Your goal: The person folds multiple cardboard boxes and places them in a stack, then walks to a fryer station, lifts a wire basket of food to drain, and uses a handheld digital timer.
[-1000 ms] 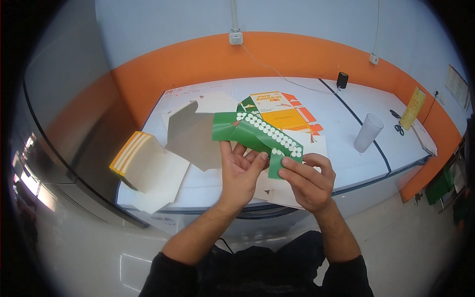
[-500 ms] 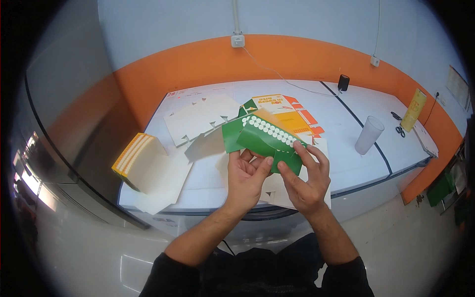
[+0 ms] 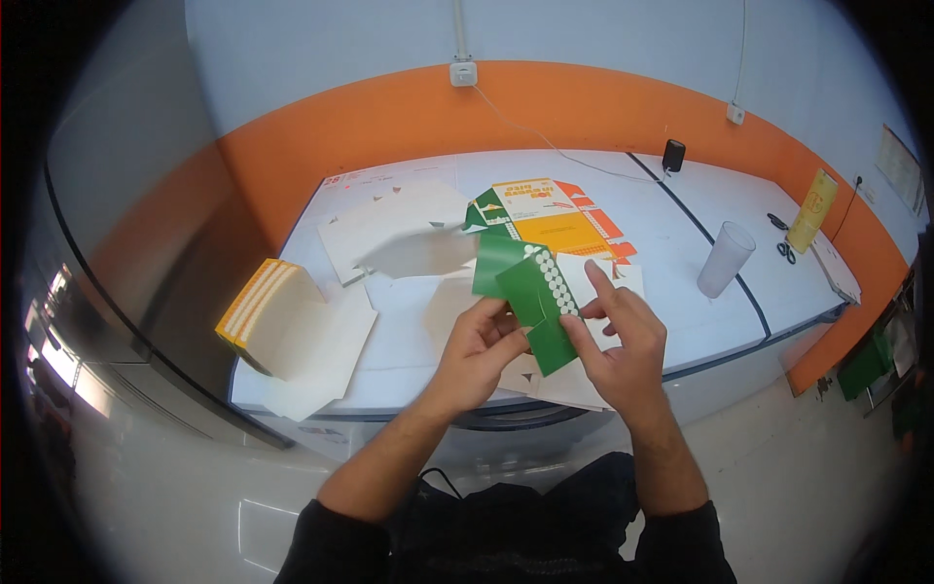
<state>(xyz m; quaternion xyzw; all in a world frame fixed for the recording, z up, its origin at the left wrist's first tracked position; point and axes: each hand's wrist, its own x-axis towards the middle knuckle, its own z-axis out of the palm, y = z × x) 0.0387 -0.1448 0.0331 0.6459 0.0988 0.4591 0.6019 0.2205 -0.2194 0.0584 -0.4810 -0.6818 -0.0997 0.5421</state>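
Observation:
Above the table's near side I hold a green cardboard carton (image 3: 533,311) with rows of white dots, partly folded. A pale, motion-blurred panel (image 3: 418,255) reaches out to its left; whether it is joined to it I cannot tell. My left hand (image 3: 475,358) is closed on the green carton's lower left edge, thumb in front and fingers behind. At its right edge my right hand (image 3: 625,352) presses with the thumb beside the dots. The right index finger stands raised, and the other fingers curl near the edge.
Flat orange, yellow and green carton (image 3: 550,229) lies beyond my hands. A partly folded yellow-and-white carton (image 3: 277,316) stands at left. Toward the right are a clear plastic cup (image 3: 726,261), scissors (image 3: 786,252), a yellow pack (image 3: 811,214) and a black box-shaped object (image 3: 673,156).
The green carton has turned so its dotted strip runs more steeply down to the right. My right index finger has lifted off it, and the pale panel at left has swung.

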